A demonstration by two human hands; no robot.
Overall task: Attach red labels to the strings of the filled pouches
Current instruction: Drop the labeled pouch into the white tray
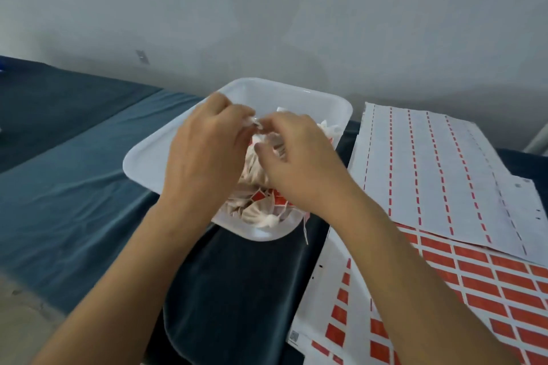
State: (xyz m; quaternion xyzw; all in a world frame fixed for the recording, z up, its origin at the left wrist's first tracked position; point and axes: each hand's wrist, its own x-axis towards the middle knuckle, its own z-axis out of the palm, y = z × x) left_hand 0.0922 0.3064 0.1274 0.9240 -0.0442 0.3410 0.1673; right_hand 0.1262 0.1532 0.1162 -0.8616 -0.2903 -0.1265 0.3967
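Many white gathered pouches [261, 210] carry red labels [278, 197].

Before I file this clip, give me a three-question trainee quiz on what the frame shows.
1. True or false: both hands are over the white tray.
2. Which sheet lies nearer the person: A) the sheet full of red labels, B) the nearly used-up sheet?
3. What is piled in the tray?

Key: 1 true, the left hand and right hand meet above it. 2 A. 3 Filled pouches, some with red labels.
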